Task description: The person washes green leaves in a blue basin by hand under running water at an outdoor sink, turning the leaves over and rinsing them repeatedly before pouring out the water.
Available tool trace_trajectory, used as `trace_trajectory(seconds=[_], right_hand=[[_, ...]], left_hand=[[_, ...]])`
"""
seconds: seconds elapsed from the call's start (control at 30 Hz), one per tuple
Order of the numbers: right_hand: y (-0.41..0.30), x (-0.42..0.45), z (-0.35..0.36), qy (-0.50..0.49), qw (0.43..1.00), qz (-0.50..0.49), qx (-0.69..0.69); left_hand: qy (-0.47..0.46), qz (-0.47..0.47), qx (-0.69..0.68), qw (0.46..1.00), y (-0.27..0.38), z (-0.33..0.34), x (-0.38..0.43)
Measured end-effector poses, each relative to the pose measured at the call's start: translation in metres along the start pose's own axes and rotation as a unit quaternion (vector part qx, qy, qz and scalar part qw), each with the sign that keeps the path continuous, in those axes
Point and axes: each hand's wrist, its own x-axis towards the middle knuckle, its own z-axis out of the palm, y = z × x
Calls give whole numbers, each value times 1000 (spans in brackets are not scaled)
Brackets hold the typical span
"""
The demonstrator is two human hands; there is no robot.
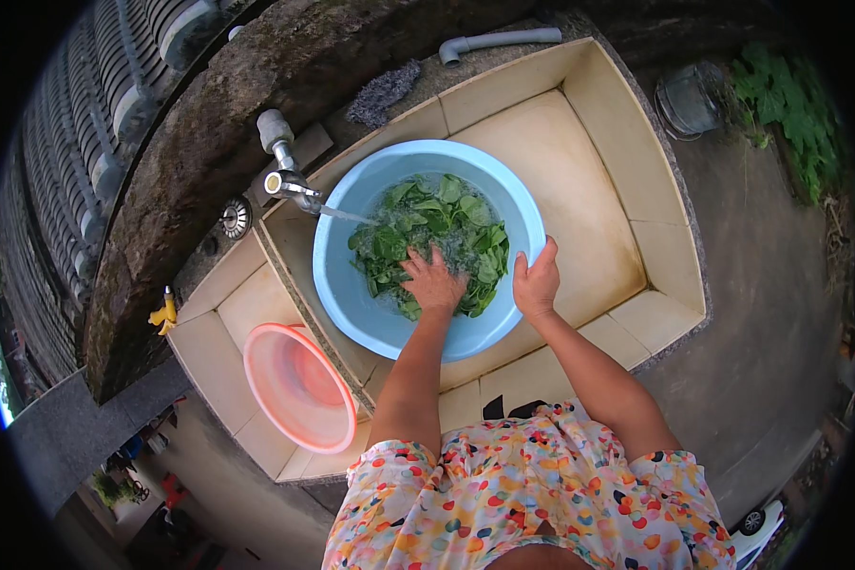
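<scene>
A light-blue plastic basin (340,296) stands in the larger, tiled part of an outdoor sink. Green leafy vegetables (438,214) lie in the water inside it. From a metal tap (296,187) at the upper left, water runs into the basin. My left hand (434,281) rests with fingers spread on the leaves, its fingertips partly in the bubbling water; no leaf is plainly gripped. My right hand (538,278) holds the basin's right rim, thumb on the inner side and fingers outside.
A pink plastic basin (263,385) tilts in the smaller sink part (210,356) at left. Along the back ledge lie a grey plastic pipe (502,43), a grey scouring cloth or mesh (383,92) and a sink strainer (236,218). A yellow tap (164,312) is at the left corner.
</scene>
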Motion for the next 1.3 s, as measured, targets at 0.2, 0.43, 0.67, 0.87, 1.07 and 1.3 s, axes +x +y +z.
trace_trajectory(seconds=[0.2, 0.43, 0.67, 0.87, 1.07, 1.3], right_hand=[[-3, -1, 1, 0, 1000, -6, -7], [-3, 0, 0, 3, 1000, 7, -17], [-3, 0, -1, 2, 1000, 4, -28], [-1, 0, 1, -1, 1000, -4, -27], [5, 0, 4, -15, 999, 23, -25], [7, 1, 5, -1, 1000, -6, -23]], left_hand=[[-82, 70, -317, 942, -15, 10, 26], [-132, 124, -599, 780, 2, -85, -5], [5, 275, -495, 825, 15, -150, -35], [124, 423, -149, 885, 5, -144, -40], [141, 440, -54, 885, 7, -145, -42], [145, 473, -15, 869, 12, -144, -47]])
